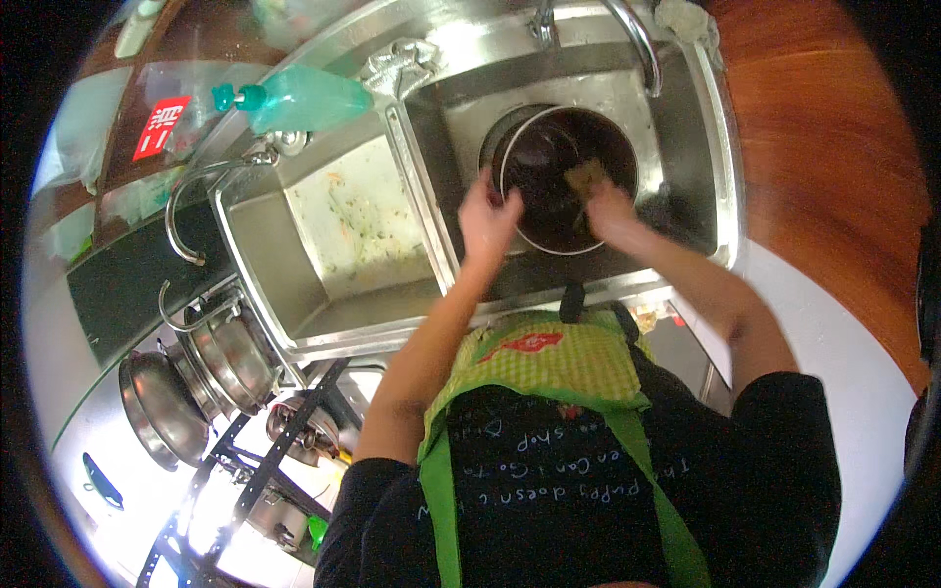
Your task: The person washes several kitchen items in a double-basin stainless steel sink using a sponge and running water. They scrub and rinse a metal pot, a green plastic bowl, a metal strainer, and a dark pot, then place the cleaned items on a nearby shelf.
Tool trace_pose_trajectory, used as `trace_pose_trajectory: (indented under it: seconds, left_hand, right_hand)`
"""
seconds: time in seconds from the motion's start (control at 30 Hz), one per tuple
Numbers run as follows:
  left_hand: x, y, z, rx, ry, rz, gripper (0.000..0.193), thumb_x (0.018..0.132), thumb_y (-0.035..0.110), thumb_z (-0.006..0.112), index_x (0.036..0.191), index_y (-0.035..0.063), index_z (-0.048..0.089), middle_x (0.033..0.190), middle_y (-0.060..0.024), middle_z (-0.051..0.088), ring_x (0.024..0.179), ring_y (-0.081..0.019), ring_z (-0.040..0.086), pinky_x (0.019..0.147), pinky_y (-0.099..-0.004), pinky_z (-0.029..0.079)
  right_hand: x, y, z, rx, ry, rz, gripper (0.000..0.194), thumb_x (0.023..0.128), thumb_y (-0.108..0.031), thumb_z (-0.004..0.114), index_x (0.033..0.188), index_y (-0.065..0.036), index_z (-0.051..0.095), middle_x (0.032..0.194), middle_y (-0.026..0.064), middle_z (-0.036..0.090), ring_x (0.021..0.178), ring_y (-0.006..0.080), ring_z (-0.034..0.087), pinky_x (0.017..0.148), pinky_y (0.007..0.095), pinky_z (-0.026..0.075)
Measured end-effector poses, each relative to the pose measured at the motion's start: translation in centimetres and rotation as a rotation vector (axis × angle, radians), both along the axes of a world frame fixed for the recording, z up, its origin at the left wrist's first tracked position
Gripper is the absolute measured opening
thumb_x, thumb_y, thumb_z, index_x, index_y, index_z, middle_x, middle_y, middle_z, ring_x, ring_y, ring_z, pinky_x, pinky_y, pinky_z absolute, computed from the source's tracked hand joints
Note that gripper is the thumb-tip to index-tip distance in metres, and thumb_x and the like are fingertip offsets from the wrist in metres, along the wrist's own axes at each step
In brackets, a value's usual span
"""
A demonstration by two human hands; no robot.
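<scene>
A round dark pan with a pale rim (540, 147) sits tilted in the right basin of a stainless steel sink. Another round dark vessel (494, 136) shows partly beneath it. My left hand (492, 213) grips the pan at its left rim, fingers outside and thumb at the edge. Inside the pan, my right hand (610, 209) holds a brownish scrubbing pad (584, 176) against its inner right side. The hand is slightly blurred. A curved metal faucet (639, 37) hangs above the basin's far right part.
Food scraps lie in the left basin (360, 220), with a faucet (173, 213) beside it. Behind stand a green pump bottle (312, 99) and a crumpled silvery cloth (401, 66). Another cloth (687, 26) lies at the far right corner. Metal pots (165, 408) stand at the lower left.
</scene>
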State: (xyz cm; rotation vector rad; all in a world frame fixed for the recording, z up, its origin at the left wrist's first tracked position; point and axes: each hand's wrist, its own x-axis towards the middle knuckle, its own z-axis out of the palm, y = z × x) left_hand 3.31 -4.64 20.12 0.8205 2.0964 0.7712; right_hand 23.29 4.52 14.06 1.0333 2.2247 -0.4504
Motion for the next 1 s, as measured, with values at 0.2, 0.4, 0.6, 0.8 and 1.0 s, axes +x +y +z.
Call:
trace_pose_trajectory:
  seconds: [0.2,0.4,0.6,0.8,1.0]
  left_hand:
    - [3.0,-2.4,-1.6,0.118,-0.170,-0.047,0.095,0.078,-0.004,0.046,0.148,0.0289,-0.009,0.127,-0.0325,0.048,0.107,-0.0458,0.055,0.089,-0.0431,0.046]
    - [-1.2,1.8,3.6,-0.075,-0.290,-0.104,0.085,0.074,-0.005,0.042,0.147,0.0323,0.016,0.113,-0.0300,0.057,0.075,-0.0376,0.067,0.056,-0.0408,0.058]
    - [-3.0,0.4,7.8,0.018,-0.420,0.177,0.080,0.073,-0.006,0.041,0.146,0.0238,0.024,0.119,-0.0178,0.057,0.105,-0.0283,0.059,0.070,-0.0360,0.057]
    - [-5.6,-4.7,11.9,0.015,-0.151,0.219,0.080,0.074,-0.009,0.038,0.145,0.0262,0.026,0.119,-0.0173,0.057,0.097,-0.0301,0.063,0.067,-0.0357,0.059]
    - [-5.2,-5.6,12.6,0.114,-0.360,0.432,0.073,0.074,-0.009,0.039,0.142,0.0177,0.028,0.117,-0.0152,0.054,0.084,-0.0270,0.064,0.048,-0.0320,0.059]
  right_hand:
    - [-3.8,-5.6,-2.0,-0.736,0.931,-0.471,0.042,0.087,-0.012,0.047,0.129,-0.014,0.052,0.135,0.0121,0.047,0.121,0.0332,0.045,0.103,0.0407,0.034]
    - [3.1,5.0,5.7,0.242,0.281,0.403,0.031,0.078,-0.016,0.055,0.106,-0.018,0.067,0.107,0.0005,0.058,0.108,0.0218,0.048,0.085,0.0394,0.039]
    - [0.6,7.4,10.0,0.425,1.176,-0.218,0.038,0.076,0.007,0.050,0.106,-0.011,0.065,0.111,0.0082,0.060,0.098,0.0285,0.055,0.089,0.0361,0.042]
    - [-1.6,7.7,5.3,0.231,0.999,-0.426,0.031,0.080,-0.013,0.054,0.109,-0.016,0.066,0.110,0.0076,0.062,0.099,0.0295,0.054,0.091,0.0372,0.041]
    - [-10.8,14.8,0.7,-0.770,1.395,-1.488,0.041,0.086,-0.037,0.062,0.107,-0.002,0.060,0.100,0.0117,0.063,0.093,0.0206,0.057,0.080,0.0350,0.047]
